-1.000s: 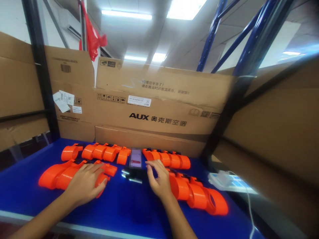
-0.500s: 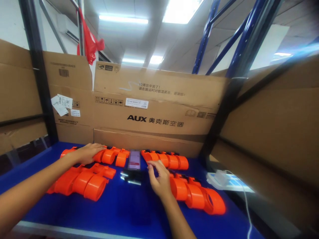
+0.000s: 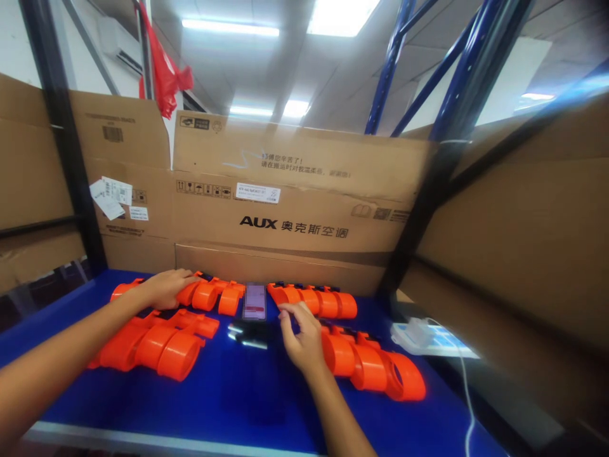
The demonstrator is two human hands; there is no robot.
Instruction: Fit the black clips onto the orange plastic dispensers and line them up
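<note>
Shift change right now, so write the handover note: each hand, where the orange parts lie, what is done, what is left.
Left hand: resting on the rear-left row of orange parts; grip not clear.
Right hand: fingers loosely curled, holding nothing, over the blue table beside the front-right row.
Other rows: front-left row, rear-right row. Phone stands between the rear rows, small dark parts before it.
Done: four rows laid out.
Left: no part lifted yet.

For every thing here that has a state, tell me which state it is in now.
Left hand: resting on the far-left orange row.
Right hand: fingers bent, beside the near-right orange row.
Phone: screen lit, lying flat.
Near-left orange row: lying untouched.
Charger: cable attached.
</note>
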